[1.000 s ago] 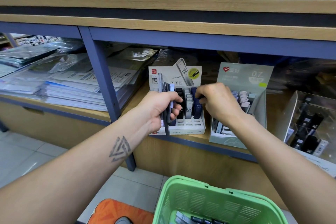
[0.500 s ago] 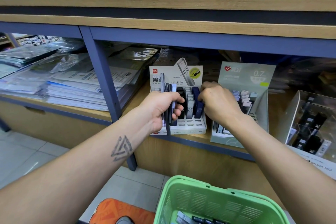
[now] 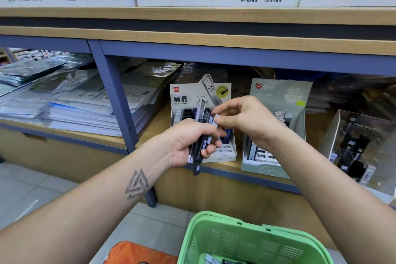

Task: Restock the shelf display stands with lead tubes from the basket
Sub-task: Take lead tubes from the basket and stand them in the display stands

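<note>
My left hand [image 3: 188,141] grips a bunch of several dark lead tubes [image 3: 200,130], held upright in front of the white display stand [image 3: 225,152]. My right hand [image 3: 246,118] pinches the top of one tube in that bunch with thumb and forefinger. The white stand holds rows of tubes, partly hidden behind my hands. A pale green display stand [image 3: 278,96] marked 0.7 sits to its right with more tubes. The green basket [image 3: 246,240] is at the bottom, with a few tubes lying inside.
A clear acrylic box [image 3: 362,146] with dark items stands at the far right. Stacks of paper and plastic sleeves [image 3: 75,105] fill the left bay, behind a blue shelf post [image 3: 120,103]. An upper wooden shelf [image 3: 192,15] carries white boxes.
My right hand has left the white stand's rows and come up to the bunch in my left hand, pinching one tube. The left hand has lifted a little.
</note>
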Action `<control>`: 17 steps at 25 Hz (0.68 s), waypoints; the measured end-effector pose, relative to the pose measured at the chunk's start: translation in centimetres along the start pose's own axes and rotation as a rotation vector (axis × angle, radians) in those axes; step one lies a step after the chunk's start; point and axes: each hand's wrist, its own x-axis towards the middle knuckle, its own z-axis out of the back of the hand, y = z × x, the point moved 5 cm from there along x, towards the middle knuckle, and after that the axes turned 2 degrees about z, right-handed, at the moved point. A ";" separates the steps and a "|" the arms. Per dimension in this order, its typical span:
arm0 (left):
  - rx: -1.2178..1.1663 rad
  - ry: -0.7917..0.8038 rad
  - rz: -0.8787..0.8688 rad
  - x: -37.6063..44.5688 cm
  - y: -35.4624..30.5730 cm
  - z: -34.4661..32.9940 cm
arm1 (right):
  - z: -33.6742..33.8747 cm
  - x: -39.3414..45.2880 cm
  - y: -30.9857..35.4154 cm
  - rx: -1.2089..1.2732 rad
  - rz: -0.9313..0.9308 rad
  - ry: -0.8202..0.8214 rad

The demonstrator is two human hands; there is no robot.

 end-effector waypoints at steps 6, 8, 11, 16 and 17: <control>-0.139 -0.072 0.072 0.1 0.1 1.2 | 2.2 -0.5 -0.3 0.126 -0.064 -0.066; -0.162 -0.097 0.073 0.2 0.3 1.5 | 2.5 -0.7 -0.2 0.134 -0.062 -0.046; -0.132 -0.130 0.028 0.2 0.2 1.5 | 3.1 -1.0 -0.2 0.107 -0.046 -0.017; 0.023 -0.226 -0.116 0.0 -0.3 1.0 | 4.2 -1.7 -0.1 0.062 -0.035 -0.035; 0.059 -0.246 -0.150 0.0 -0.4 0.8 | 4.4 -1.9 -0.1 0.052 -0.039 -0.027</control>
